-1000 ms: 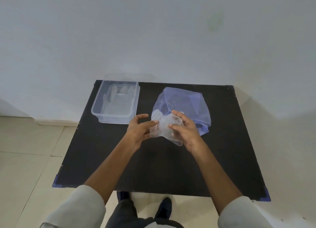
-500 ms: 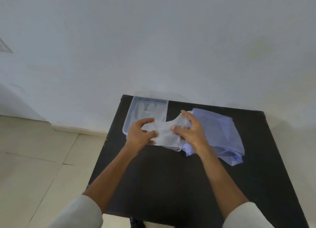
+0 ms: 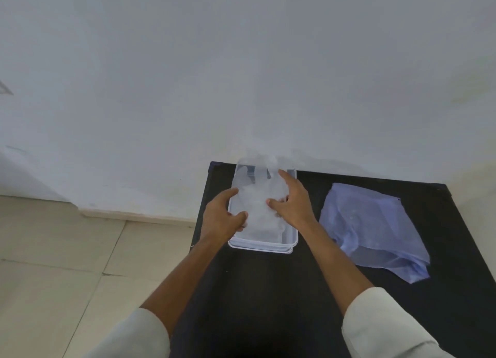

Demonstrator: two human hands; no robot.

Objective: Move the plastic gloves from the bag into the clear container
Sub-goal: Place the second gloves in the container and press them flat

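Observation:
A clear rectangular container (image 3: 261, 246) stands at the table's far left corner. A thin see-through plastic glove (image 3: 259, 204) is spread over its opening, its upper end rising past the far rim. My left hand (image 3: 224, 218) pinches the glove's left edge at the container's left wall. My right hand (image 3: 291, 202) holds the glove's right side over the container, index finger stretched out. The bluish plastic bag (image 3: 371, 228) lies flat and crumpled on the table to the right, apart from both hands.
The black table (image 3: 268, 290) carries everything; its left edge drops to a tiled floor (image 3: 53, 263). A white wall (image 3: 241, 75) rises directly behind the container. My light sleeves show at the bottom.
Both hands carried the glove left from the bag to above the container. The bag has been let go and now lies flat. The camera view has swung left.

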